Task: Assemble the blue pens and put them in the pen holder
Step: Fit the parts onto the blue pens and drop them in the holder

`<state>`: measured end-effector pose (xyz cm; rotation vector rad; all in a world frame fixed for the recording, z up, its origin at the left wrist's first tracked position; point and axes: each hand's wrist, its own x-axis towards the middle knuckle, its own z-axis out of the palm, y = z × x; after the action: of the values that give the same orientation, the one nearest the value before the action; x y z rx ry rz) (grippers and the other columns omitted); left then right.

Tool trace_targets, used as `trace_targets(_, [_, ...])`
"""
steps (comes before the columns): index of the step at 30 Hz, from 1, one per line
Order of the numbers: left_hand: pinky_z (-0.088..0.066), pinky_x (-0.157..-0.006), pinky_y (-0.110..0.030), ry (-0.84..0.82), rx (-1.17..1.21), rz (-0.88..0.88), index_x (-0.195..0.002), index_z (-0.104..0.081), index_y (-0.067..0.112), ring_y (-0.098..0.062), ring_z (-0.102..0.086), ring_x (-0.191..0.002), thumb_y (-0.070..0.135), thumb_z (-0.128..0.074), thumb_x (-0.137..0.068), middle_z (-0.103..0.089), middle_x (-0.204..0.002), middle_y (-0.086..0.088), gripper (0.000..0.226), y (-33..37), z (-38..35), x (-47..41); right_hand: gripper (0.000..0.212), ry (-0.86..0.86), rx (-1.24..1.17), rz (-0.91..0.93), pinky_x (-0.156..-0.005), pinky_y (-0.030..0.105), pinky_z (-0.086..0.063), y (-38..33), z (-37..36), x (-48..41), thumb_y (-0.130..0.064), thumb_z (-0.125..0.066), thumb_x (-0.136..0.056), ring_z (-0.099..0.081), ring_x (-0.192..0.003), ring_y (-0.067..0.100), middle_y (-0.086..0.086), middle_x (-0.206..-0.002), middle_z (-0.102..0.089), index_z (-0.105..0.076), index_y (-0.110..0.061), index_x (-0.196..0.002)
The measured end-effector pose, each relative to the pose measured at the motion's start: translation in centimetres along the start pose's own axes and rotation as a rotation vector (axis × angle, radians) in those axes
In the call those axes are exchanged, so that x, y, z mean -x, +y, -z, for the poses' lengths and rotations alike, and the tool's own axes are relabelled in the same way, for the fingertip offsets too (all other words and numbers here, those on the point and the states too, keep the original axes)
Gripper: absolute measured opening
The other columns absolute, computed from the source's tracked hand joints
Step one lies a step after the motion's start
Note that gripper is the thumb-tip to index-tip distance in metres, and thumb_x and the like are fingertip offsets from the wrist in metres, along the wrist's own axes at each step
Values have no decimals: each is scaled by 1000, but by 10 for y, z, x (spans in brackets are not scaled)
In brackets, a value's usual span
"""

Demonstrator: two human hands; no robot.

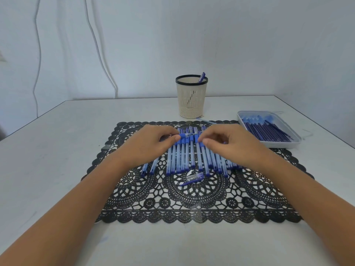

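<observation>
Several blue pen barrels (182, 158) lie side by side on a black lace mat (194, 204). My left hand (151, 144) pinches a pen (185, 135) held sideways above the row, its blue grip and thin tip pointing right. My right hand (228, 144) hovers at the tip end with curled fingers, and what it pinches is too small to tell. One loose blue cap (193, 178) lies on the mat in front of the row. The cream pen holder (191, 100) with a black rim stands behind the mat and has one blue pen (201, 77) in it.
A pale tray (288, 144) at the right back holds several dark blue refills and blue parts. The white table meets a wall behind the holder, and its right edge runs close past the tray. White cables hang on the wall at the left.
</observation>
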<state>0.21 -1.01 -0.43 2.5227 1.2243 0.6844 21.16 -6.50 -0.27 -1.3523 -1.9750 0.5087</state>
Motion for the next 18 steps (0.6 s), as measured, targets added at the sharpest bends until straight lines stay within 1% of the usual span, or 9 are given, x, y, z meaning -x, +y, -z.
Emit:
trace_targets(2, [-31, -52, -12, -8, 2, -19, -104, -65, 24, 5, -49, -56, 36, -48, -93, -55, -62, 15, 24, 1, -1, 0, 11, 126, -24, -9, -65, 4, -40, 2, -1, -2, -25, -60, -87, -54, -71, -1, -12, -81, -60, -60, -32, -95])
trace_targets(3, [-32, -52, -14, -18, 5, -31, -104, -65, 24, 3, -48, -54, 36, -48, -93, -55, -61, 14, 23, 2, -2, 0, 15, 134, 3, -8, -67, 2, -39, 3, -3, -2, -27, -61, -87, -55, -74, -1, -14, -85, -59, -59, -33, -101])
trace_targets(5, [-33, -53, -17, -43, 24, -58, -104, -64, 25, 1, -46, -51, 36, -48, -93, -54, -60, 12, 22, 3, -4, 0, 23, 91, 95, 14, -70, 0, -38, 4, -8, -2, -30, -61, -87, -55, -80, -4, -18, -91, -57, -60, -33, -109])
trace_targets(8, [-36, -55, -20, -72, 33, -76, -104, -64, 27, -1, -45, -51, 38, -47, -93, -54, -62, 11, 23, 3, -5, -1, 15, 87, 108, 22, -70, 1, -38, 6, -11, -3, -24, -61, -87, -55, -80, -6, -20, -84, -60, -68, -25, -101])
trace_targets(12, [-32, -53, -11, -40, 57, -25, -104, -64, 24, 5, -48, -53, 36, -49, -93, -55, -63, 15, 22, -4, -4, 0, 8, 91, 81, -34, -63, -1, -38, 10, 4, -4, -22, -59, -89, -53, -71, -6, -19, -77, -59, -66, -24, -92])
trace_targets(14, [-32, -53, -12, 1, 55, 20, -103, -64, 25, 3, -49, -54, 36, -49, -93, -58, -65, 12, 21, -9, -3, 0, 8, 117, 45, -84, -58, 3, -40, 17, 16, -4, -20, -56, -90, -52, -67, -1, -12, -75, -60, -63, -22, -89])
trace_targets(15, [-35, -55, -15, 19, 50, 38, -103, -64, 26, 0, -50, -56, 37, -49, -93, -60, -67, 10, 21, -12, -3, 0, 9, 156, 24, -122, -58, 8, -41, 23, 22, -5, -19, -54, -90, -52, -65, 4, -9, -73, -59, -61, -21, -85])
trace_targets(17, [-37, -57, -20, 53, 40, 57, -102, -64, 26, -5, -50, -59, 37, -48, -93, -61, -70, 6, 22, -17, -4, -1, 15, 321, -35, -211, -60, 24, -41, 38, 32, -9, -16, -52, -88, -49, -62, 12, -4, -67, -56, -59, -21, -76])
trace_targets(18, [-36, -56, -22, 70, 34, 62, -101, -63, 26, -5, -49, -58, 37, -48, -93, -61, -69, 6, 21, -20, -5, -1, 16, 428, -49, -254, -60, 25, -38, 46, 36, -12, -15, -51, -87, -48, -62, 14, -4, -65, -55, -58, -19, -73])
